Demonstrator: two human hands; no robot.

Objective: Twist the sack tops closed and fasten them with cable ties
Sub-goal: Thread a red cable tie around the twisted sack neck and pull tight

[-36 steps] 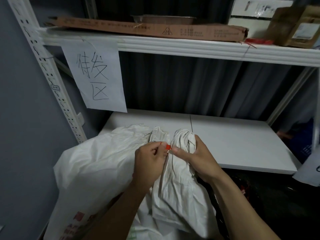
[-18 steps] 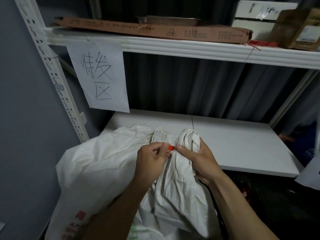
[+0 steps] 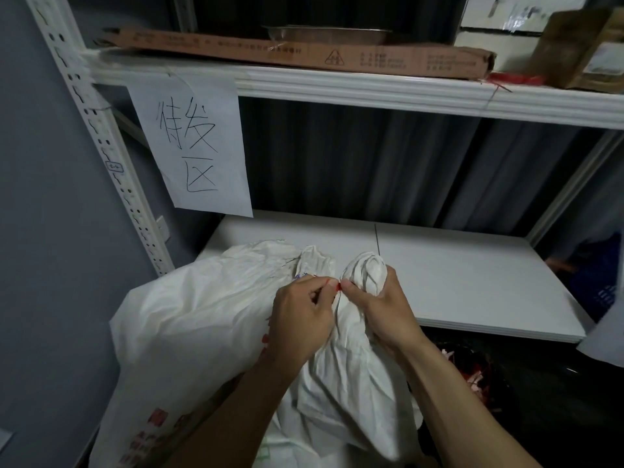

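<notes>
At twisted sack top (image 3: pixel 368 269), left hand (image 3: pixel 300 319) pinches tie (image 3: pixel 338 287)

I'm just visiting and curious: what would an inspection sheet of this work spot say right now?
Surface: white lower shelf board, partly covered at its front-left corner.
Job's things: white sack; twisted sack top; red cable tie at its neck.
Clutter: long cardboard box, metal tray, brown box on the upper shelf.
Hands: left hand pinches the red cable tie; right hand grips the twisted sack top.
Cables: nothing seen.
Surroundings: handwritten paper sign, dark curtain, grey wall.
</notes>
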